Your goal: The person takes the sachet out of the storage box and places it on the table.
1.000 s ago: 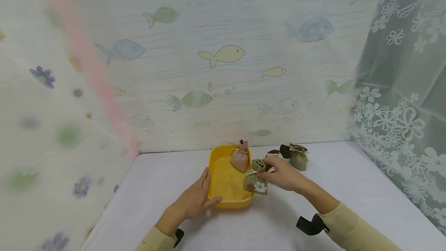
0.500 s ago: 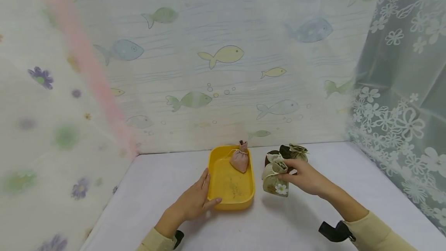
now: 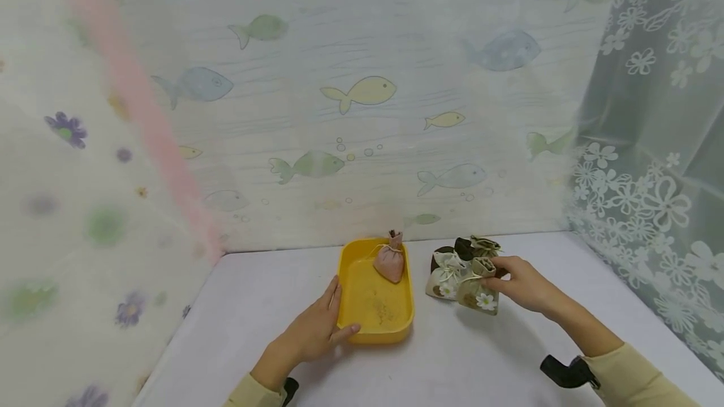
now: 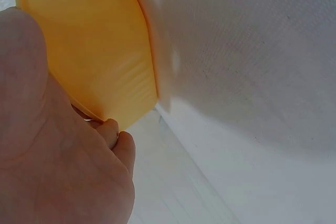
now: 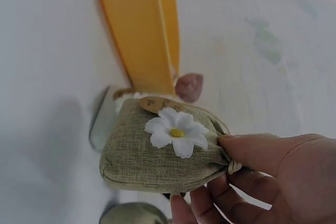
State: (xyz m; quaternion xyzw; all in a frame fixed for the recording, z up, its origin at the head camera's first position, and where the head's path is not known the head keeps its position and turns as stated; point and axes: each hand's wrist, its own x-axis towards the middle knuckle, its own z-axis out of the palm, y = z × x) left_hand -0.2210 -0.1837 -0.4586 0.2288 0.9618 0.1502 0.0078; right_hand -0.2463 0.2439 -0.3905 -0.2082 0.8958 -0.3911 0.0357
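My right hand [image 3: 523,282] pinches the gathered neck of an olive-green drawstring pouch [image 3: 477,294]. In the right wrist view this pouch [image 5: 157,153] shows a white flower and a small brown tag. My left hand [image 3: 317,325] rests against the left side of a yellow tray [image 3: 376,336], its thumb over the front rim. In the left wrist view my fingertips [image 4: 111,132] touch the tray's edge [image 4: 105,51]. A pink pouch [image 3: 390,262] leans at the tray's back right corner. Just left of the held pouch stands a pale flowered pouch [image 3: 444,281].
Behind the held pouch are another olive pouch [image 3: 485,245] and dark pouches [image 3: 464,247], partly hidden. All of them stand on a white-covered table [image 3: 430,369]. A fish-print curtain [image 3: 362,130] closes off the back, with flowered sheets at both sides.
My right hand has carried the olive pouch from over the tray's right edge to the right, beside the pale pouch. My left hand and the tray stay in place.
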